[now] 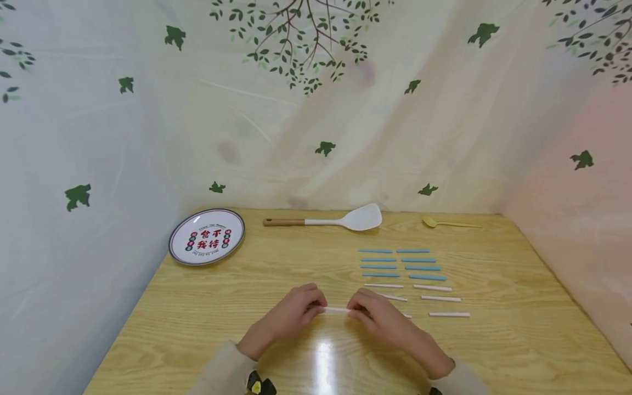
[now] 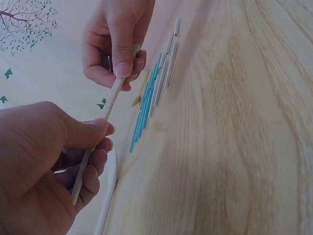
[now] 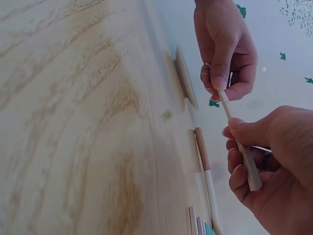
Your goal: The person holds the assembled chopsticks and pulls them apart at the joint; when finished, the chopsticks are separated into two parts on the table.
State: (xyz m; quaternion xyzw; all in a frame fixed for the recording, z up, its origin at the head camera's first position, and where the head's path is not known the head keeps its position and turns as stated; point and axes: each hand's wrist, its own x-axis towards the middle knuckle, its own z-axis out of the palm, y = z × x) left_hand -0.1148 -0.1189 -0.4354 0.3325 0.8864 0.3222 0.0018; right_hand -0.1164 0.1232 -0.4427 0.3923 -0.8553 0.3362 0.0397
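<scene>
A thin white stick [image 1: 337, 310] is held level above the near middle of the table, between both hands. My left hand [image 1: 293, 314] pinches one end with thumb and fingers, and my right hand [image 1: 385, 318] pinches the other. In the left wrist view, the same stick [image 2: 113, 94] shows a faint line across it between the hands. The right wrist view has its flat end [image 3: 255, 185] poking out below the right fingers. Loose white sticks [image 1: 441, 299] and blue sticks [image 1: 422, 268] lie in two columns beyond the right hand, which partly covers some white ones.
On the wooden table [image 1: 197, 329], an oval plate [image 1: 207, 255] with red lettering leans at the back left. A white spatula [image 1: 362, 218] with a wooden handle lies along the back, and a gold spoon [image 1: 430, 221] to its right. Leaf-printed cloth [image 1: 276, 164] surrounds three sides.
</scene>
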